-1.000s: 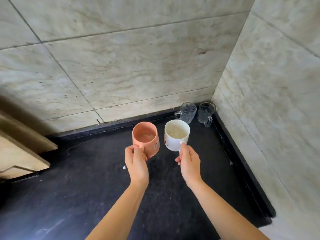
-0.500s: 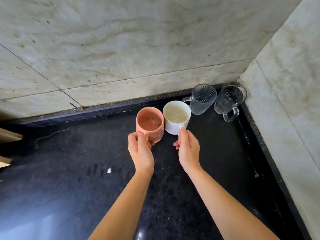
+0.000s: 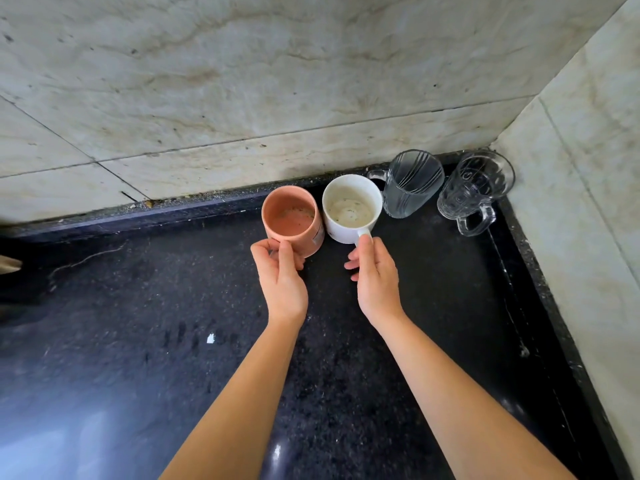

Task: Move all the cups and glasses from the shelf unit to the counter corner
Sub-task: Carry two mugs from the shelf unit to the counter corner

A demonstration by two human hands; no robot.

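Two mugs stand side by side on the black worktop [image 3: 138, 341]: the left hand [image 3: 282, 284] is clamped on the handle side of the terracotta mug [image 3: 292, 221], the right hand [image 3: 375, 277] pinches the white mug's [image 3: 351, 209] handle. Beyond the right hand, in the corner, stand a ribbed glass mug [image 3: 412, 185] and a patterned glass mug [image 3: 472, 190], close together.

Two bare forearms, sleeveless, no jewellery.

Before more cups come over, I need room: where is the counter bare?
Bare: the black counter left of the orange mug, and in front of both hands. Crowded: the back corner, where the white mug and two glass mugs stand.
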